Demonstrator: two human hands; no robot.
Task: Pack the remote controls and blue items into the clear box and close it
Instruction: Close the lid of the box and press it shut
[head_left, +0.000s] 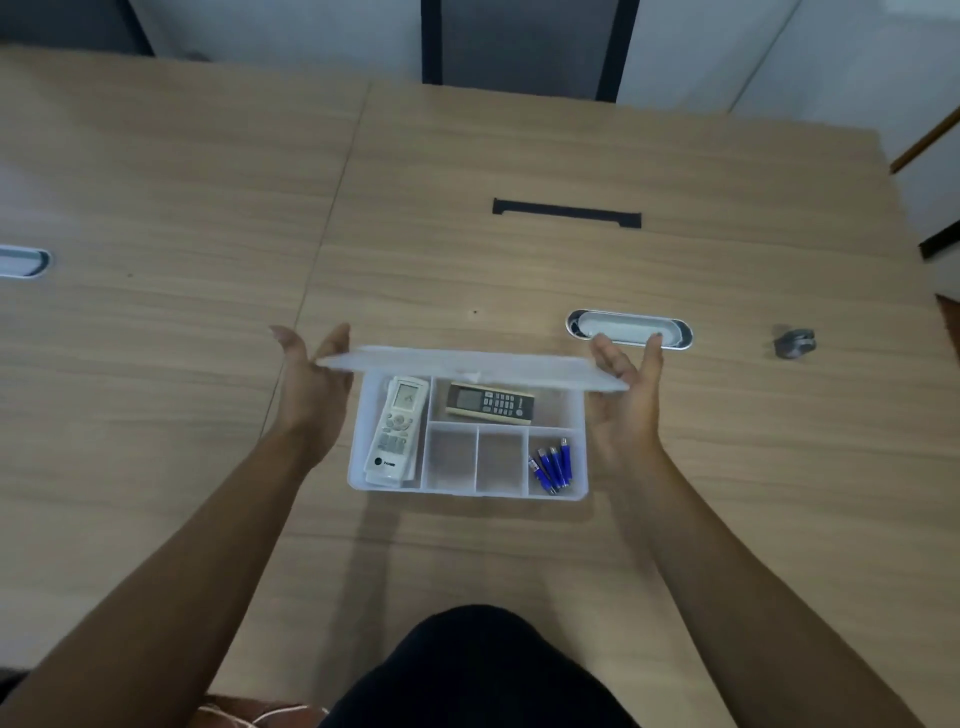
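A clear box (358, 457) with inner dividers is shown on a wooden worktop (675, 467), its translucent lid (467, 366) raised and tilted over the far edge. The lid is flanked at its left end by the left hand (311, 395) and at its right end by the right hand (626, 400); each grip is spread, fingers apart and pointing away, with the palms turned inward against or just beside the lid's ends, though firm contact cannot be told through the blur. In the long left compartment a white remote control (396, 431) is laid lengthwise. In the far compartment a dark remote control (491, 402) with a pale rim is laid crosswise, partly under the lid. In the near right compartment several blue items (553, 465), slim and cylindrical, are gathered; the two near middle compartments hold nothing. Beyond the right hand an oval cable port (631, 327) is set into the worktop, and farther off a black slot (566, 213). A small grey object (794, 343) is seen well to the right. A second oval port (23, 262) is cut by the left edge. Pale panels and dark uprights stand behind.
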